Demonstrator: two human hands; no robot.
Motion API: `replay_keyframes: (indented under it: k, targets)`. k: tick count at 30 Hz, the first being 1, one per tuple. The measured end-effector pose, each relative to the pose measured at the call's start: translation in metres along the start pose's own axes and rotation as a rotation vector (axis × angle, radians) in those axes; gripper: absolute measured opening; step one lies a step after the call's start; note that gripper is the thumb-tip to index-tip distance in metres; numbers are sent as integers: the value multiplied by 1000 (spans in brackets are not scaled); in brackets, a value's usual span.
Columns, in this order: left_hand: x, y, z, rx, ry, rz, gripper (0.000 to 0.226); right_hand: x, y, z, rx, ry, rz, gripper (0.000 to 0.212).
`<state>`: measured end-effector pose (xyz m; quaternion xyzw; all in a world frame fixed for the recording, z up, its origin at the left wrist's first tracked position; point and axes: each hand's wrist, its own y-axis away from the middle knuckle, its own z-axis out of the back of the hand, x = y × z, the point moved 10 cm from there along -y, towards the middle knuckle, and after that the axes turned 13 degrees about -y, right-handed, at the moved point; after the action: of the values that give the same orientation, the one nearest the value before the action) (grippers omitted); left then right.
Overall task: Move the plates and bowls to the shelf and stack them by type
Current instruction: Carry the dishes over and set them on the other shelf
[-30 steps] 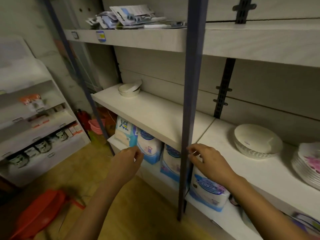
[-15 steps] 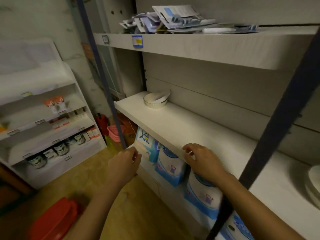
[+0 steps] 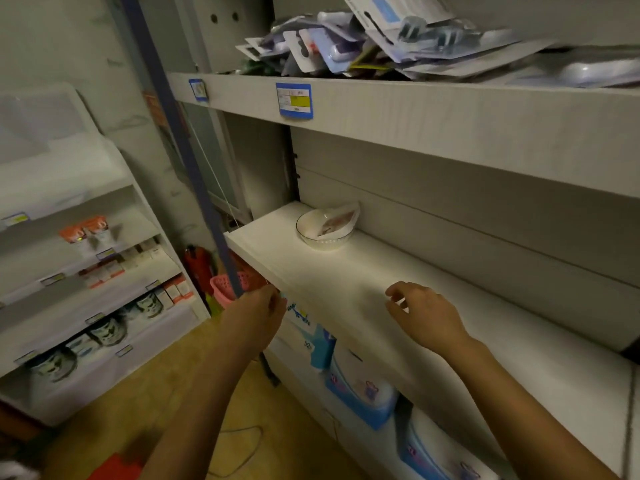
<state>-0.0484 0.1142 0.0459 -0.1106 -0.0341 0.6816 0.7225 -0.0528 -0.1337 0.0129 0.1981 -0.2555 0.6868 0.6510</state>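
Observation:
A white bowl [image 3: 323, 230] stands near the left end of the white middle shelf [image 3: 346, 282], close to the back panel, with a small patterned dish tilted inside it. My left hand [image 3: 256, 317] hovers at the shelf's front left edge, fingers loosely curled, holding nothing. My right hand [image 3: 422, 315] hangs over the shelf board to the right of and nearer than the bowl, fingers apart and empty. Both hands are well short of the bowl.
A blue upright post [image 3: 180, 143] runs down just left of my left hand. The top shelf [image 3: 415, 109] carries several blister packs. Blue-and-white packages [image 3: 360, 386] fill the shelf below. A pink basket [image 3: 225, 287] and a white display rack [image 3: 86, 271] stand to the left.
My view has swung left and closer; the large bowl and plate stack on the right have left the frame. Both hands have risen, the right one now over the shelf board.

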Motion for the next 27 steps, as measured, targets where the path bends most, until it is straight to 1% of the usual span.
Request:
replay_keyframes:
  k: [4,8,13,16,22,27]
  targets:
    - [3,-46,-19,42,50,-23,29,-11,-26,3,-22,38,-54,32]
    - [11,-102,-45,95,62,-87,28,-14,-57,-3,-54,67,-113,31]
    - [19,-172,-69,128,51,-244,26,-14,-104,-14,-126,68,-239,30]
    - [27,-211,-82,152,30,-323,23,-10,-132,-27,-141,83,-346,29]
    - [41,-272,-98,208,55,-457,23,1,-192,-46,-191,125,-512,36]
    - [51,-297,-113,249,51,-547,23,5,-234,-55,-222,229,-643,48]
